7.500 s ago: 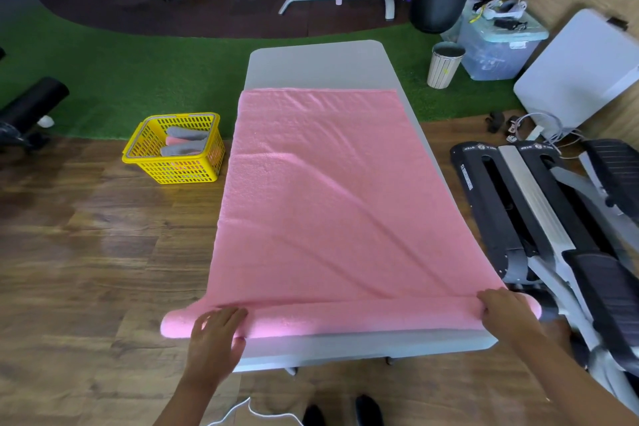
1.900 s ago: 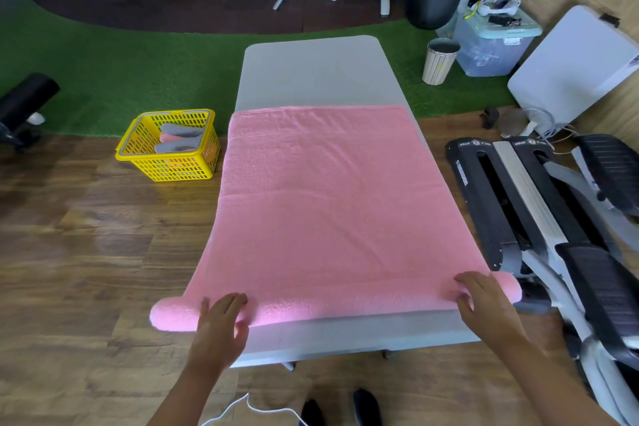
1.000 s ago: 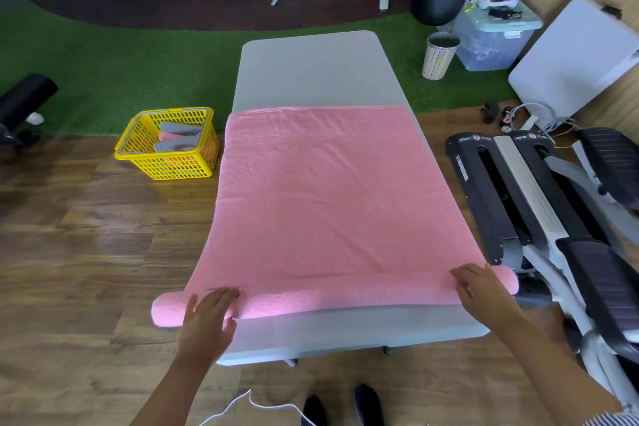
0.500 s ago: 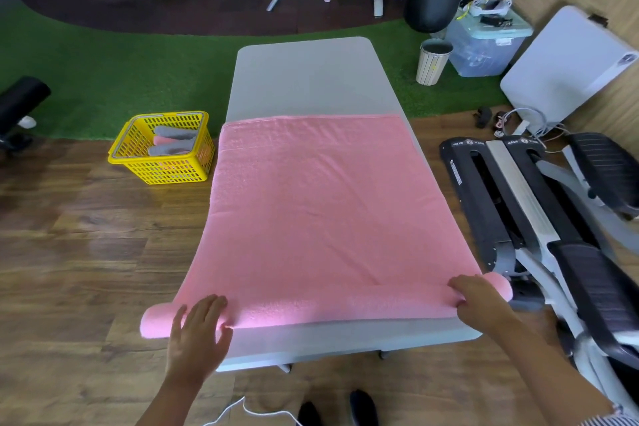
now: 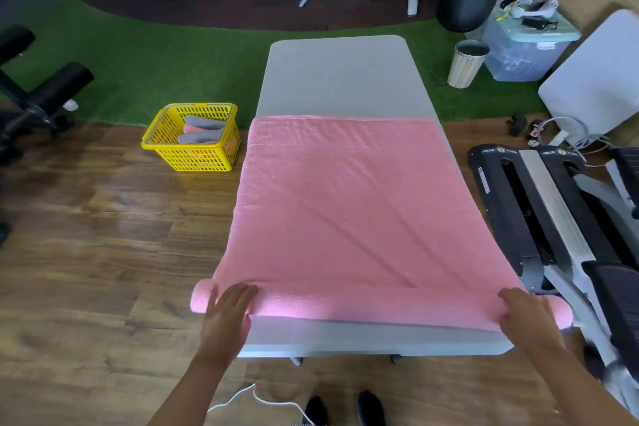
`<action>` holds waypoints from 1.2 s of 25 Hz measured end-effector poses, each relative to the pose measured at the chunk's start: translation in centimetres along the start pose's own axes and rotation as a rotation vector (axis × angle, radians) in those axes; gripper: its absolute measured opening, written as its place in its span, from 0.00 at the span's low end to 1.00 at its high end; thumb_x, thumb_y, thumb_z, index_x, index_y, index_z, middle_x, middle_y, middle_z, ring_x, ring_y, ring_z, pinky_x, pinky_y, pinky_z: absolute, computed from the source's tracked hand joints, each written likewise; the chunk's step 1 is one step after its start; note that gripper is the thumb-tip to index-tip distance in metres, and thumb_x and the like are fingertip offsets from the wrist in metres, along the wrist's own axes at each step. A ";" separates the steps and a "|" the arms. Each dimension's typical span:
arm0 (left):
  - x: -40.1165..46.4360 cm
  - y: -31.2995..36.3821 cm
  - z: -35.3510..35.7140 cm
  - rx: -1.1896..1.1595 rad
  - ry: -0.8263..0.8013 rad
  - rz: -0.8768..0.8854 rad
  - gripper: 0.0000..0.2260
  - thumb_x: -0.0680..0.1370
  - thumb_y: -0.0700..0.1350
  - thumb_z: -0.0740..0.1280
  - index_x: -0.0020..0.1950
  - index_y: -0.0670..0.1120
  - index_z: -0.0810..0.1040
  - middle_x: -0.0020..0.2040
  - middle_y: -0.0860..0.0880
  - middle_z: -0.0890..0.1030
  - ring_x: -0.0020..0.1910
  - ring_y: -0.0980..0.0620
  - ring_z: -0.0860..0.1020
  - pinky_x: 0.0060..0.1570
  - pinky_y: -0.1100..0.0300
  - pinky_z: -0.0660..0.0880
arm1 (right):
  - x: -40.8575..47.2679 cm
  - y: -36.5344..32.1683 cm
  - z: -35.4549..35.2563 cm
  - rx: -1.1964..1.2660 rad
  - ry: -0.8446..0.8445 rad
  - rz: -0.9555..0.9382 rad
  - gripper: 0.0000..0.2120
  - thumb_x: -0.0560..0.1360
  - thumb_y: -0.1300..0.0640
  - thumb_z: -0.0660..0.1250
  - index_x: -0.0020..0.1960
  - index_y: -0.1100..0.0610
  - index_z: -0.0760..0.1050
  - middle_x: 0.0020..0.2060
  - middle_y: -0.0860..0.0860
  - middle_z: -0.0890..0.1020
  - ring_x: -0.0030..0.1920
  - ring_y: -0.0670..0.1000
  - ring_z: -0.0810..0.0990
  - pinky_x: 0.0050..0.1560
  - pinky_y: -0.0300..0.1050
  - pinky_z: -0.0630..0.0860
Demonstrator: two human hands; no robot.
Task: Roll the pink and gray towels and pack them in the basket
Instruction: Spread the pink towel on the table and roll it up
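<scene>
Pink towel [image 5: 345, 214] roll under fingers [image 5: 238, 290] both ends.

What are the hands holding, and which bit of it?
The pink towel, by its rolled-up near edge: left hand presses flat near one end, right hand rests near the other.

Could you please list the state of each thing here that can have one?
Pink towel: near end rolled, rest flat on table.
Basket: holds rolled towels.
Left hand: flat on roll.
Right hand: resting on roll.
Bin: upright.
</scene>
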State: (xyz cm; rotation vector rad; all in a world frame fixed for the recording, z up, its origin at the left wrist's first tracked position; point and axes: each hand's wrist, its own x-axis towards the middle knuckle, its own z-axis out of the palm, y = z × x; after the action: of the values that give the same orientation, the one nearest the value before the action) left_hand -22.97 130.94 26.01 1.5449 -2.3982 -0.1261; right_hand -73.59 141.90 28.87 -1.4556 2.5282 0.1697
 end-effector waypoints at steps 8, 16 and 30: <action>1.0 1.5 -1.2 -0.034 -0.058 0.028 0.15 0.68 0.47 0.58 0.50 0.49 0.78 0.43 0.55 0.82 0.41 0.54 0.80 0.59 0.50 0.67 | 0.3 0.9 2.9 -0.049 0.054 -0.043 0.20 0.49 0.77 0.69 0.39 0.64 0.76 0.33 0.60 0.79 0.32 0.62 0.78 0.38 0.55 0.71; -0.4 -0.5 -0.7 0.100 0.001 -0.091 0.16 0.66 0.44 0.59 0.53 0.48 0.75 0.44 0.48 0.82 0.43 0.48 0.80 0.50 0.43 0.74 | -0.2 -2.0 1.4 -0.034 0.139 -0.113 0.19 0.56 0.73 0.68 0.45 0.60 0.78 0.39 0.55 0.81 0.43 0.60 0.78 0.48 0.57 0.71; -0.1 0.3 0.7 0.122 -0.006 -0.038 0.24 0.64 0.44 0.53 0.53 0.47 0.82 0.49 0.50 0.83 0.47 0.48 0.81 0.55 0.43 0.70 | -1.2 -4.0 0.8 0.045 -0.049 -0.192 0.19 0.67 0.68 0.61 0.56 0.58 0.75 0.51 0.53 0.80 0.55 0.57 0.75 0.68 0.49 0.57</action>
State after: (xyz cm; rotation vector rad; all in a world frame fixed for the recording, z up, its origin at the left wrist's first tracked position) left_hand -23.37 131.06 25.41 1.6455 -2.4229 0.0075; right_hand -69.42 141.02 28.39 -1.6444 2.3218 0.1147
